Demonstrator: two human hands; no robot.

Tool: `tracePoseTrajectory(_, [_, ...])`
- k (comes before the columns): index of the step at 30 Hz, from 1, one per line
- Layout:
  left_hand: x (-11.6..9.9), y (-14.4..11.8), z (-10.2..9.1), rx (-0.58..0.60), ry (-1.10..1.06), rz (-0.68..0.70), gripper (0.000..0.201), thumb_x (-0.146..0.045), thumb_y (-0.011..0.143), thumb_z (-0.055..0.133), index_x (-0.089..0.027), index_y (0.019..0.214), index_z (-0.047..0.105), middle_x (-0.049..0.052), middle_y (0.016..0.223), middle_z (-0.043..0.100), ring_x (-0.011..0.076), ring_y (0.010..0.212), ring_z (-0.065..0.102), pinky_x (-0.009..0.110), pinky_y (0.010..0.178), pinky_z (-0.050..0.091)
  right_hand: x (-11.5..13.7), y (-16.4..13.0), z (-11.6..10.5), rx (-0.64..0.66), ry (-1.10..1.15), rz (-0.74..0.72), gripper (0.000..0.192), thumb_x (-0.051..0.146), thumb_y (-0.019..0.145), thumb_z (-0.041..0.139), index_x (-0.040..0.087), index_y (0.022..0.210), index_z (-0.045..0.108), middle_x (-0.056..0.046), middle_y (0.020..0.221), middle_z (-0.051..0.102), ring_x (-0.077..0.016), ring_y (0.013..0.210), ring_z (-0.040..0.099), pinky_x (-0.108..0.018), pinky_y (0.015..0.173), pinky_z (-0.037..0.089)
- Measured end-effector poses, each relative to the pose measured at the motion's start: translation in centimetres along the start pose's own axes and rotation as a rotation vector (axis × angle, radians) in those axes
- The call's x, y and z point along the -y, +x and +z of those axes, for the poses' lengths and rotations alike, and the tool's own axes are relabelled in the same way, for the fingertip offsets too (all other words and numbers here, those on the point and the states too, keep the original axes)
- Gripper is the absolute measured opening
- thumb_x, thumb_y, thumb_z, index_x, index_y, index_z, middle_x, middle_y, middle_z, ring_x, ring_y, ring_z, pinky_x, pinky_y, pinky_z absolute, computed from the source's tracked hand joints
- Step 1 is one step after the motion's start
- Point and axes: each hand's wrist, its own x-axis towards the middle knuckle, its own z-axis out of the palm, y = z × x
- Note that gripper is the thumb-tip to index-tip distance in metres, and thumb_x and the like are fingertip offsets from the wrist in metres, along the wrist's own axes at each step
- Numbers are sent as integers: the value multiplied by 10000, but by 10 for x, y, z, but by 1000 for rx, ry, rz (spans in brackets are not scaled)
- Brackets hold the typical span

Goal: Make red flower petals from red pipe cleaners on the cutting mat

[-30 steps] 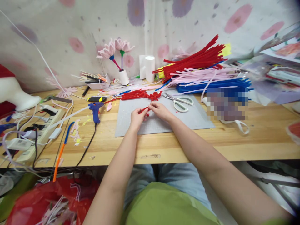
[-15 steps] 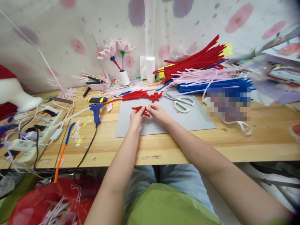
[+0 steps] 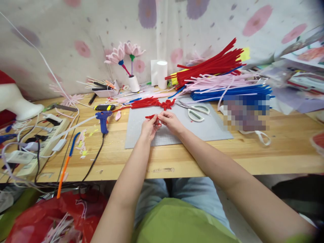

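Over a grey cutting mat [image 3: 215,130], my left hand [image 3: 150,129] pinches a red pipe cleaner [image 3: 150,116], bent into a small shape. My right hand [image 3: 170,121] is closed on the same red piece from the other side, fingertips close to the left ones. Its middle is hidden by my fingers. Just beyond the hands lie a bundle of red pipe cleaners [image 3: 144,102] and a twisted red pipe cleaner piece [image 3: 167,104]. Scissors with pale handles [image 3: 196,113] rest on the mat to the right of my hands.
A blue glue gun [image 3: 103,121] and a utility knife [image 3: 104,107] lie left of the mat. Bundles of red [image 3: 210,65], pink and blue pipe cleaners [image 3: 233,93] fill the back right. Pink flowers stand in a white holder [image 3: 134,83]. A power strip [image 3: 48,141] sits far left.
The red piece has shifted slightly right and shows less between my fingers; its lower part is now mostly covered. Both hands stay close together over the mat.
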Motion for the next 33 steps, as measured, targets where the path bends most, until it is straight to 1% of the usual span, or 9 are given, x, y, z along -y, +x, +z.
tracePoseTrajectory(3, [0, 0, -3, 9, 4, -4, 175, -250, 642, 690, -122, 660, 571, -33, 529, 541, 35, 456, 496, 156, 450, 408, -2, 1, -3, 32, -49, -1, 377, 502, 627, 634, 164, 572, 475, 28, 538, 483, -59, 483, 368, -211, 469, 282])
tracePoseTrajectory(5, [0, 0, -4, 16, 5, 2, 156, -232, 649, 683, -120, 672, 577, -30, 545, 555, 35, 472, 507, 153, 461, 412, -3, 1, -7, 78, -54, 37, 374, 505, 649, 616, 165, 594, 469, 40, 513, 459, -50, 447, 339, -206, 442, 250])
tracePoseTrajectory(7, [0, 0, -5, 19, 7, 33, 141, -218, 653, 676, -119, 683, 581, -24, 573, 575, 35, 490, 517, 152, 476, 418, -4, 3, -12, 109, -53, 97, 387, 538, 687, 560, 167, 622, 473, 44, 495, 441, -52, 424, 342, -205, 421, 235])
tracePoseTrajectory(10, [0, 1, -7, -2, 21, 98, 153, -212, 634, 686, -119, 697, 583, -20, 601, 590, 34, 489, 514, 158, 481, 424, -5, 4, -18, 92, -74, 144, 421, 570, 741, 466, 161, 641, 475, 38, 502, 442, -54, 418, 368, -200, 408, 235])
tracePoseTrajectory(15, [3, 3, -9, 5, 74, 154, 208, -239, 595, 707, -120, 706, 578, -30, 581, 570, 40, 464, 501, 175, 470, 428, -5, 3, -18, 117, -126, 67, 365, 494, 710, 562, 162, 637, 431, 71, 474, 385, -32, 407, 315, -182, 412, 217])
tracePoseTrajectory(19, [5, 4, -9, -28, 144, 210, 234, -253, 580, 710, -119, 695, 556, -23, 601, 574, 54, 480, 523, 189, 474, 436, -3, 2, -16, 131, -157, 65, 388, 521, 697, 555, 163, 630, 421, 78, 455, 359, -31, 401, 292, -181, 402, 209])
tracePoseTrajectory(24, [7, 2, -7, -74, 289, 294, 279, -294, 577, 705, -120, 728, 546, -1, 649, 601, 80, 513, 557, 209, 488, 444, 0, 3, -25, 175, -244, 162, 357, 500, 729, 526, 156, 667, 453, 56, 507, 429, -38, 404, 360, -182, 397, 277])
tracePoseTrajectory(28, [7, 1, -9, -33, 428, 290, 299, -324, 591, 693, -117, 766, 565, 16, 667, 615, 97, 546, 575, 213, 501, 455, 5, 2, -31, 192, -323, 125, 305, 448, 747, 525, 148, 709, 483, 48, 529, 459, -45, 425, 398, -180, 417, 314])
tracePoseTrajectory(33, [6, 3, -14, -64, 403, 337, 309, -371, 643, 640, -123, 813, 565, 36, 751, 619, 116, 618, 593, 238, 531, 484, 10, 0, -28, 215, -419, 112, 228, 356, 722, 565, 140, 698, 498, 47, 523, 470, -39, 423, 389, -168, 404, 299])
